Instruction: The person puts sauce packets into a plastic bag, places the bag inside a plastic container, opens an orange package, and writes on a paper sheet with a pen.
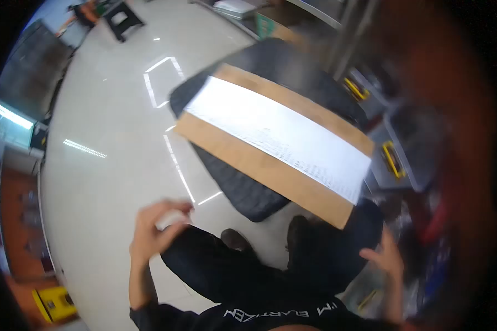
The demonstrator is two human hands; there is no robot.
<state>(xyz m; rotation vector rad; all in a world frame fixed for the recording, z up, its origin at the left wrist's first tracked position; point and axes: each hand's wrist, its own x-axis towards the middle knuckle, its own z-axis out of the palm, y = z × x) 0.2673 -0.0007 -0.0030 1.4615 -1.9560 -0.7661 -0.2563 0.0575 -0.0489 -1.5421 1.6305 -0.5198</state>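
My left hand (157, 227) is held in the air beside my left knee, fingers curved and apart from the thumb, with nothing in it. Beside my right thigh is my right hand (387, 255), slightly blurred, its thumb stretched out and nothing visible in it. In front of my knees, a strip of brown cardboard (232, 144) lies slanted across a dark padded stool (234, 190). On the cardboard rests a long white sheet of paper (276, 132) with rows of small print too fine to read. Neither hand touches the paper or the cardboard.
To the right stand grey plastic bins (419, 149) holding a yellow-and-black object (392, 160). Metal shelving (342, 41) rises behind the stool. A black stool (121, 19) stands farther off on the shiny tiled floor (110, 105). A yellow box (54, 303) is at lower left.
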